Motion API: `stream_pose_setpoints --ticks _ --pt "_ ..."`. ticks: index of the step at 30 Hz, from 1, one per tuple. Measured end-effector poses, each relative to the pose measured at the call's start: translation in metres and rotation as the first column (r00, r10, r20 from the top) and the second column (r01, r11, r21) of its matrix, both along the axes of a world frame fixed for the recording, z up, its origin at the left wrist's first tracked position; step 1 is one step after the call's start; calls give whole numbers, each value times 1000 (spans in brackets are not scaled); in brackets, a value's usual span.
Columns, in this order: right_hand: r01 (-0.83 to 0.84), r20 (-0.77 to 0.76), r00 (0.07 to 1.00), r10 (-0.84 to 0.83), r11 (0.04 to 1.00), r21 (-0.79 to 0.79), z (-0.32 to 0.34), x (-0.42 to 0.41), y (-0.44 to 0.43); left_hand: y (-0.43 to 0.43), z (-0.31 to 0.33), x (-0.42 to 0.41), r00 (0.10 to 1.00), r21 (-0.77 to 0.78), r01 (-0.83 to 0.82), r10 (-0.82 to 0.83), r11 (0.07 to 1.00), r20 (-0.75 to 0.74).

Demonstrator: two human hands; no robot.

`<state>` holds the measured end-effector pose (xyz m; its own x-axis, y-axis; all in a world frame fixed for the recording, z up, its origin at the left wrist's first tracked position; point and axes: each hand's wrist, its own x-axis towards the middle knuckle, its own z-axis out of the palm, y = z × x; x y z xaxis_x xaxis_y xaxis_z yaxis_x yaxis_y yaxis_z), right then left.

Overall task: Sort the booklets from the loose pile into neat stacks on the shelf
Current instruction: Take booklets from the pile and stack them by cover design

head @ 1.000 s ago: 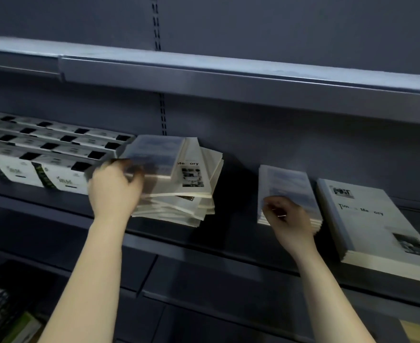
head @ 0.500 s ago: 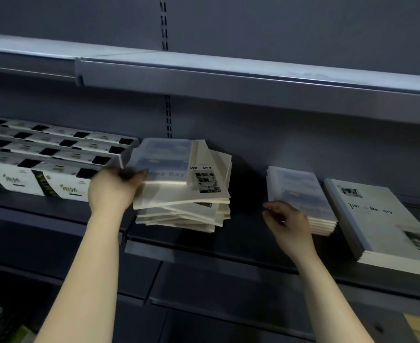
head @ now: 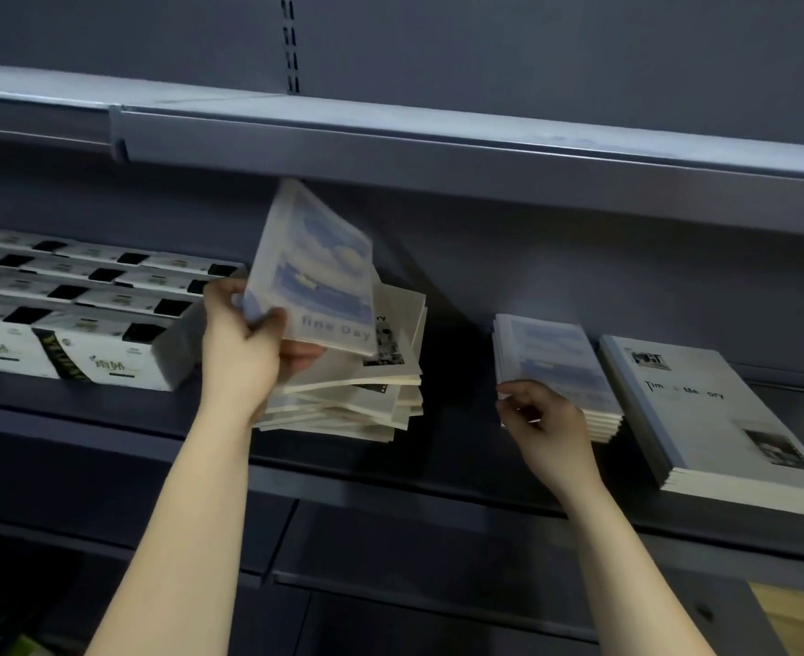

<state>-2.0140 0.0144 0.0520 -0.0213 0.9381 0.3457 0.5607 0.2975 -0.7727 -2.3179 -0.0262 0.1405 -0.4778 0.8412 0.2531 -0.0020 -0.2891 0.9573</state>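
Note:
A loose pile of booklets lies askew on the dark shelf at centre. My left hand grips a blue-and-white "Fine Day" booklet by its lower left corner, tilted up above the pile. To the right sits a neat stack of "Fine Day" booklets. My right hand rests at that stack's front left corner with fingers loosely curled. Further right is a neat stack of white "Time Memory" booklets.
Rows of white boxed goods fill the shelf to the left of the pile. An upper shelf overhangs close above. Lower shelves run below.
My left hand has lifted the top "Fine Day" booklet off the loose pile and tilted it upright. My right hand has stayed at the stack's corner.

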Motion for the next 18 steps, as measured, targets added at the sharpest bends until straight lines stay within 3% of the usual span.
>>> stream_pose_setpoints --ticks 5,11,18 --pt "-85 -196 978 75 996 -40 10 7 -3 -7 0 54 980 111 150 -163 982 118" --pt "-191 -530 842 97 973 -126 31 20 -12 -7 -26 141 920 80 309 -319 948 228" --pt "-152 -502 863 53 975 -159 21 64 -20 -3 -60 192 905 3 401 -397 916 153"
